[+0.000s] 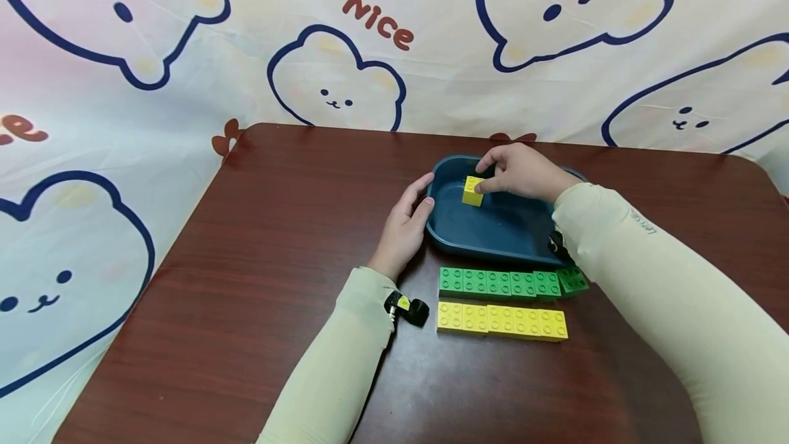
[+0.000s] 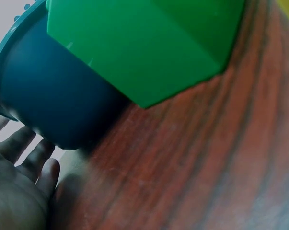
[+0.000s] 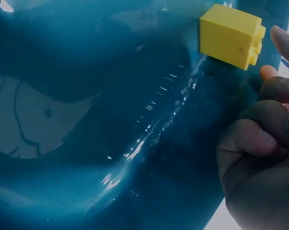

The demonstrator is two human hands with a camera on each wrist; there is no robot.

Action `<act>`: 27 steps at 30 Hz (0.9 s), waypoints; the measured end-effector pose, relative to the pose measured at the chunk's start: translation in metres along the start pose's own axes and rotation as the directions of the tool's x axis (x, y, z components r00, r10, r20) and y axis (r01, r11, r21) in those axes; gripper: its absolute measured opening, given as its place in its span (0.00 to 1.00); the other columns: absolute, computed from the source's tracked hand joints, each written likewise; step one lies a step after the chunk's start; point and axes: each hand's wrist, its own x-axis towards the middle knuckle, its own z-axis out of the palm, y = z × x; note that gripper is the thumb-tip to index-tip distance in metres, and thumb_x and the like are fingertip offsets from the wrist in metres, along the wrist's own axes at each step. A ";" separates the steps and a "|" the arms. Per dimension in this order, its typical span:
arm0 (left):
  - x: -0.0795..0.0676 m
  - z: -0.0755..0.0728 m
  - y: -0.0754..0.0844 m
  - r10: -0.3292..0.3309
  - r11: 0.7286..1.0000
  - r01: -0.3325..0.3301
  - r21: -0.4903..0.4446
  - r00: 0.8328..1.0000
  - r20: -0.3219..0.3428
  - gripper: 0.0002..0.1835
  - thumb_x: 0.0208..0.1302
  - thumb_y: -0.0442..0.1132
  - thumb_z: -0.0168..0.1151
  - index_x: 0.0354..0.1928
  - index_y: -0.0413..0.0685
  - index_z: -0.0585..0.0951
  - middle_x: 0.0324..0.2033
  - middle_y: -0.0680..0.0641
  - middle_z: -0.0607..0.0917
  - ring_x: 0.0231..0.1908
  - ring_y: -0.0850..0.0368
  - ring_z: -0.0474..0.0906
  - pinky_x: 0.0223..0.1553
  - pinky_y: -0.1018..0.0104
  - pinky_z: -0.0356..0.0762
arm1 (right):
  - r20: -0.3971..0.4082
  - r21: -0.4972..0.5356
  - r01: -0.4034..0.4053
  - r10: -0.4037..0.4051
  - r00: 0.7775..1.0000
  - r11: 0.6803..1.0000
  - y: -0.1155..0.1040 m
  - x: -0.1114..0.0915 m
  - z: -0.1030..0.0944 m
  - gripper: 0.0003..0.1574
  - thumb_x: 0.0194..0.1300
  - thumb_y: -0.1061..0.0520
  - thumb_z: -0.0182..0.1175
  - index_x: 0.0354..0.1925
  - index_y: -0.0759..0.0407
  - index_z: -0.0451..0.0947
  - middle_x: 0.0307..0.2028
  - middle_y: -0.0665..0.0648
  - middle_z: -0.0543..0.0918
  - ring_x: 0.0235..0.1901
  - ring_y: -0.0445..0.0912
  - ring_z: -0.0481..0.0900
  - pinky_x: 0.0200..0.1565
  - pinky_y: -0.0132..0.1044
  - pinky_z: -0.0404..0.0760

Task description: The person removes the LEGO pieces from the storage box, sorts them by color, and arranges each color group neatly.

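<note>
In the head view a blue tray [image 1: 502, 247] sits on the table. A single yellow toy brick [image 1: 472, 192] stands in its left part. My right hand [image 1: 520, 171] reaches over the tray, the thumb tip overlapping the brick's right edge. From the right wrist view, a small gap shows between this yellow brick [image 3: 228, 36] and the bent fingers of the right hand [image 3: 259, 148]. My left hand [image 1: 403, 228] rests against the tray's left side with fingers extended. The left wrist view shows these fingers [image 2: 19, 143] beside the tray's outer wall [image 2: 53, 96].
Closer to me than the tray lies a row of green bricks [image 1: 499, 283], its right end slightly skewed. A row of yellow bricks [image 1: 502, 321] runs parallel in front of it. A patterned cloth [image 1: 431, 88] hangs behind the brown table [image 1: 277, 259].
</note>
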 end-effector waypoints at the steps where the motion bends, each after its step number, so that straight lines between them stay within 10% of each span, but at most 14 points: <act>1: 0.000 0.000 0.000 0.000 1.000 0.000 -0.004 1.000 0.001 0.24 0.80 0.42 0.48 0.74 0.65 0.67 0.71 0.61 0.67 0.71 0.65 0.60 0.71 0.59 0.59 | 0.001 -0.009 0.002 -0.002 1.000 1.000 0.000 0.000 0.001 0.26 0.62 0.49 0.71 0.55 0.59 0.80 0.29 0.61 0.78 0.30 0.52 0.73 0.34 0.44 0.71; 27: -0.001 0.001 0.000 0.016 1.000 -0.016 0.001 1.000 -0.002 0.23 0.80 0.43 0.49 0.73 0.64 0.69 0.70 0.61 0.68 0.70 0.65 0.61 0.71 0.58 0.60 | 0.009 -0.104 0.068 -0.067 0.998 0.992 -0.013 -0.019 -0.012 0.23 0.63 0.55 0.71 0.55 0.60 0.81 0.26 0.57 0.76 0.27 0.51 0.71 0.30 0.42 0.68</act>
